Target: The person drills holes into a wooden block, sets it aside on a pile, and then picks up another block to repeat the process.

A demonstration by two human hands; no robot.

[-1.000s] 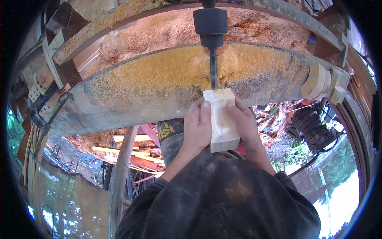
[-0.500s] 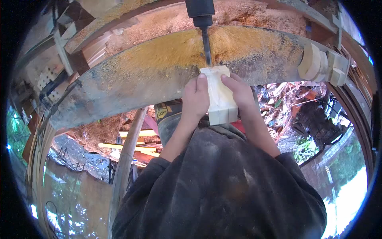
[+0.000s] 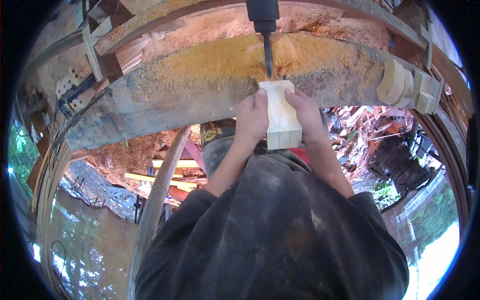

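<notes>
A pale wooden block (image 3: 281, 112) lies between my hands, its far end close to the drill bit (image 3: 268, 57) that hangs from a black chuck (image 3: 263, 15). My left hand (image 3: 252, 117) is wrapped round the block's left side with the thumb near its far end. On the right side my right hand (image 3: 307, 115) grips it in the same way. Whether the bit touches the wood cannot be made out. Under the bit, the worktable (image 3: 165, 102) is coated with orange sawdust.
Several pale cut wood pieces (image 3: 395, 85) stand at the table's right end. A metal bracket (image 3: 75, 100) is at the left end. A wooden post (image 3: 160, 195) leans below the table, and wood scraps (image 3: 357, 127) litter the ground.
The drill, table, block and both hands appear slightly further right in view. The block's near end sits a little higher in the picture. Both hands keep their hold.
</notes>
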